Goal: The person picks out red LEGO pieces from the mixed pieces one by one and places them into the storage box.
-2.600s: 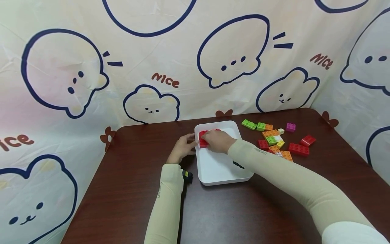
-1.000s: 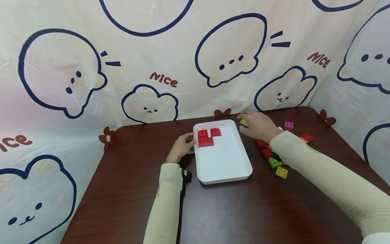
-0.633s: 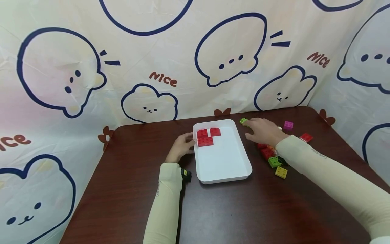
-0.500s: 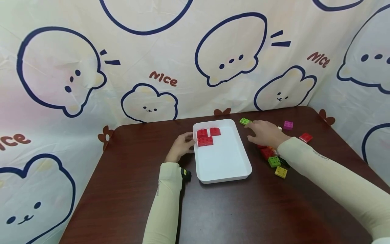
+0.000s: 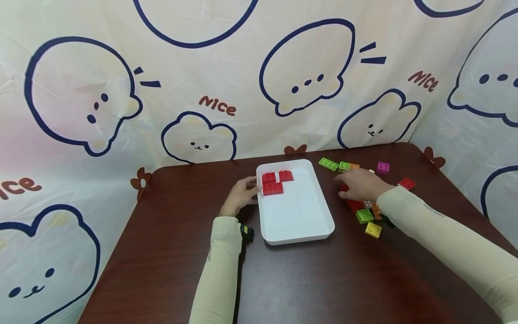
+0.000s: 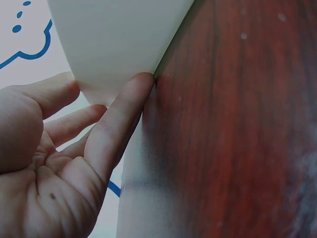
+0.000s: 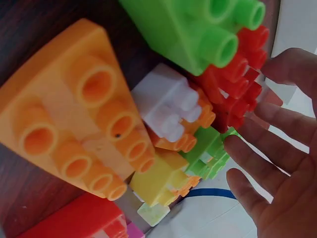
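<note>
One white tray [image 5: 297,225] is seen on the brown table [image 5: 170,252], and three red bricks [image 5: 273,183] are counted in its far left corner, two small ones at the back and a wider one touching them in front. To the right of the tray a loose pile of bricks [image 5: 366,211] is spread on the table: one long green brick [image 5: 328,164] and one small green brick [image 5: 344,166] at the far side, one purple brick [image 5: 383,168] and one red brick [image 5: 406,183] further right, and one green brick [image 5: 364,215] and one yellow brick [image 5: 373,229] at the near edge; the rest, red and orange, are partly hidden under the right hand, so a full count cannot be given. The left hand [image 5: 241,196] is laid against the left wall of the tray, its fingers [image 6: 119,124] nearly straight and relaxed, with one fingertip pressed to the tray's lower edge where it meets the table; nothing is gripped by it. The right hand [image 5: 360,185] is lowered palm down over the far part of the pile, its fingers [image 7: 267,168] loosely spread and only slightly bent in the right wrist view, just beside the red and green bricks; no brick is seen to be held by it.
</note>
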The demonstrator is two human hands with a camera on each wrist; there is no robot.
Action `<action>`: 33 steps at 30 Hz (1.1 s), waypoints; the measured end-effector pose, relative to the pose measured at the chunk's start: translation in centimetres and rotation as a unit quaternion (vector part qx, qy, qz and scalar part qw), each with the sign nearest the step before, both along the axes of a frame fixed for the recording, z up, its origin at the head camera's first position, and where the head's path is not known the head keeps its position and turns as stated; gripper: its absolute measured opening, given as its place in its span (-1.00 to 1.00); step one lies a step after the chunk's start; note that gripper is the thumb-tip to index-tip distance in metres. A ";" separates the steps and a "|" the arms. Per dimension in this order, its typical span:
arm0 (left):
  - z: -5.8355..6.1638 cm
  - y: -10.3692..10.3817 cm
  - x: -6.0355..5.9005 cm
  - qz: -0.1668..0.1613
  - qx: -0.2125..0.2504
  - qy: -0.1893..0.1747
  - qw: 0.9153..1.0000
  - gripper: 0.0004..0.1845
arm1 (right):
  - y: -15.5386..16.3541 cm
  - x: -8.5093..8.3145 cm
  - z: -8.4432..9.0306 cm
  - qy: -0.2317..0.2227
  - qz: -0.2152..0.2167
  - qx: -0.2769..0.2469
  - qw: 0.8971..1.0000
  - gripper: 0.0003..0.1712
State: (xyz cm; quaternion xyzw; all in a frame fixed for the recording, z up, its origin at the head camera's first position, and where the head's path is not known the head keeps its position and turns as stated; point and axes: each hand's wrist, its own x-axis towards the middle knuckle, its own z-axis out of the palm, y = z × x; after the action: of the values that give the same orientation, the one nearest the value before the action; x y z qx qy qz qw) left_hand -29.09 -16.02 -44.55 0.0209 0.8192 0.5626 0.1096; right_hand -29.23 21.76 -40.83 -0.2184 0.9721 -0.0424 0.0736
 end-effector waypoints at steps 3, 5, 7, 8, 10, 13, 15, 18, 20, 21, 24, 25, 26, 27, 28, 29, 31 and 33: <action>0.0 0.0 0.1 -0.001 0.001 0.000 1.000 -0.44 | 0.1 0.0 0.0 -0.007 0.003 0.010 1.000 -0.45; 0.1 0.0 0.1 -0.001 0.001 0.000 1.000 -0.44 | 0.1 -0.1 0.0 -0.012 0.002 0.018 1.000 -0.45; 0.0 0.0 0.1 -0.001 0.000 0.000 1.000 -0.44 | 0.1 -0.2 0.1 -0.017 0.003 0.026 1.000 -0.45; 0.0 0.0 0.0 0.000 0.000 0.000 1.000 -0.44 | 0.0 -0.2 0.2 -0.020 0.004 0.029 0.999 -0.45; -0.1 0.0 0.0 0.001 -0.001 0.000 1.000 -0.44 | 0.0 -0.2 0.2 -0.025 0.004 0.035 0.999 -0.45; -0.1 0.0 0.0 0.001 0.001 0.000 1.000 -0.45 | 0.0 -0.2 0.3 -0.026 0.011 0.042 0.999 -0.45; -0.1 0.0 0.0 -0.001 0.002 0.000 1.000 -0.45 | 0.1 -0.2 0.1 -0.025 0.011 0.043 0.999 -0.45; -0.1 0.0 0.1 -0.002 0.005 -0.002 1.000 -0.45 | 0.1 -0.2 0.0 -0.024 0.016 0.040 0.999 -0.47; -0.1 0.0 0.1 -0.001 0.005 -0.002 1.000 -0.45 | 0.2 -0.3 0.0 -0.025 0.020 0.036 0.999 -0.48; -0.2 0.0 0.1 -0.001 0.005 -0.002 1.000 -0.45 | 0.2 -0.3 0.0 -0.026 0.021 0.035 0.999 -0.49; -0.2 0.0 0.1 -0.001 0.006 -0.003 1.000 -0.44 | 0.2 -0.4 0.0 -0.029 0.024 0.034 0.999 -0.49; -0.2 0.0 0.1 -0.002 0.006 -0.004 1.000 -0.44 | 0.2 -0.4 0.0 -0.030 0.022 0.034 0.999 -0.49; -0.2 0.0 0.1 -0.002 0.007 -0.004 1.000 -0.44 | 0.2 -0.4 -0.1 -0.030 0.020 0.033 0.999 -0.49; -0.2 0.0 0.1 -0.002 0.008 -0.005 1.000 -0.44 | 0.2 -0.4 0.0 -0.029 0.018 0.032 0.999 -0.49; -0.2 0.0 0.0 -0.003 0.009 -0.005 1.000 -0.43 | 0.2 -0.4 0.0 -0.028 0.016 0.030 0.999 -0.48; -0.2 0.0 0.0 -0.003 0.009 -0.005 1.000 -0.43 | 0.2 -0.4 0.0 -0.025 0.015 0.028 0.999 -0.48; -0.2 0.0 0.0 -0.003 0.010 -0.004 1.000 -0.43 | 0.2 -0.5 0.0 -0.015 0.016 0.025 0.999 -0.47; -0.2 0.0 0.0 -0.002 0.008 -0.005 1.000 -0.43 | 0.1 -0.5 0.1 -0.001 0.023 0.022 0.999 -0.46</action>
State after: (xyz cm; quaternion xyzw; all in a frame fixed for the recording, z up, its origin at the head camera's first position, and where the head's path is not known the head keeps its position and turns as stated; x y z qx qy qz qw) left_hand -29.12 -16.07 -44.75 0.0204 0.8139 0.5693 0.1144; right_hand -29.77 21.90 -40.70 -0.2388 0.9675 -0.0197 0.0806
